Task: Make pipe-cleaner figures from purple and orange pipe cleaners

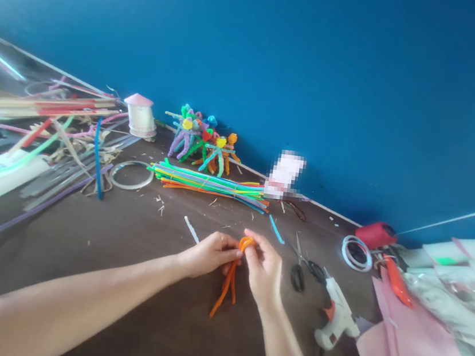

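My left hand (208, 254) and my right hand (263, 268) meet above the dark wooden table (74, 308). Between their fingertips they pinch a bent orange pipe cleaner (228, 284). Its top forms a small loop, partly hidden by my fingers, and its loose strands hang down towards the table. A short white strip (191, 229) lies just beyond my left hand, and a short blue pipe cleaner (276, 229) lies beyond my right hand.
A bundle of multicoloured pipe cleaners (208, 185) lies beyond my hands, with pipe-cleaner figures (202, 142) against the blue wall (254, 41). Black-handled scissors (300, 265) and a white hot glue gun (336, 316) lie to the right, beside pink paper sheets (410, 355).
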Demonstrator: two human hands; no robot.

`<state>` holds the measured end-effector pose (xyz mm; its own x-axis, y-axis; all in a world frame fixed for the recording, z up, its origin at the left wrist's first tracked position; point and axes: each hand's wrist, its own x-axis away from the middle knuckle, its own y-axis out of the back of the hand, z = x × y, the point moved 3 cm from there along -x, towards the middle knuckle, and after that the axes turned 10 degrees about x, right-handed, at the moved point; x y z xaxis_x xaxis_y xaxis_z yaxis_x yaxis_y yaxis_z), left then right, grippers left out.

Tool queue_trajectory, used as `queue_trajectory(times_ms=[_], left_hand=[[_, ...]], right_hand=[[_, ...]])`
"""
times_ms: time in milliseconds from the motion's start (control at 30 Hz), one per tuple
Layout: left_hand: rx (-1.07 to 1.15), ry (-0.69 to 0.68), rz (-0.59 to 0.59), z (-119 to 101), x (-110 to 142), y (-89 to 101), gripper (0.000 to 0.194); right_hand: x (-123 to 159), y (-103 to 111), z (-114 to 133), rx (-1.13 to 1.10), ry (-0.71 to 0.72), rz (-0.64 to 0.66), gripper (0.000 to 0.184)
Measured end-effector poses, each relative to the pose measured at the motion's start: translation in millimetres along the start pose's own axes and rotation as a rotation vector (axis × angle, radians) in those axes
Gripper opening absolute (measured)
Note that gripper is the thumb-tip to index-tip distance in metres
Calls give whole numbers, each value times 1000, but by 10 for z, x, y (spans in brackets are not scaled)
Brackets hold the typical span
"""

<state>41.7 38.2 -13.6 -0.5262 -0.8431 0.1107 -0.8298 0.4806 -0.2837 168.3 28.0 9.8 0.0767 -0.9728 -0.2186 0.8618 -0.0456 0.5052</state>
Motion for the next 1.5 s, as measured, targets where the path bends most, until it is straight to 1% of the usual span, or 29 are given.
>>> queue_trajectory(times_ms=[167, 300, 467, 567, 700, 767, 833, 867, 933, 1000, 1100, 1233, 1500], left_hand=[[-22, 23, 25, -8, 5, -8, 32], [-23, 32, 38, -7, 3, -6, 32], [-36, 26, 47, -25, 13, -9, 32], [-30, 25, 49, -31, 15, -13, 32], [20, 16, 31, -15, -6, 1, 31], [79, 7, 3, -4, -23, 21, 31], [170, 5, -24, 5, -37, 42, 31], [219, 8, -34, 9, -42, 51, 31], [300, 19, -46, 17, -47, 61, 31], [333, 27, -45, 22, -47, 63, 30], [295, 28, -30, 27, -46, 57, 29], [209, 29, -15, 26, -46, 49, 29], [133, 18, 1, 31, -35, 46, 31]], right_hand=[[-23, 19, 48, -19, 31, 69, 13], [-25, 28, 86, 25, 77, 91, 10], [-16, 39, 144, 141, 137, 81, 11], [-15, 44, 148, 171, 147, 68, 12], [-10, 27, 98, 84, 83, 92, 13], [-7, 18, 70, -13, 27, 89, 21], [-7, 15, 55, -89, -26, 58, 28], [-8, 17, 53, -104, -46, 33, 27], [-12, 24, 59, -101, -75, -16, 19], [-18, 26, 67, -91, -93, -39, 12], [-22, 14, 70, -96, -106, -7, 12], [-12, 1, 72, -90, -78, 34, 11], [25, 1, 60, 166, -9, -38, 11]])
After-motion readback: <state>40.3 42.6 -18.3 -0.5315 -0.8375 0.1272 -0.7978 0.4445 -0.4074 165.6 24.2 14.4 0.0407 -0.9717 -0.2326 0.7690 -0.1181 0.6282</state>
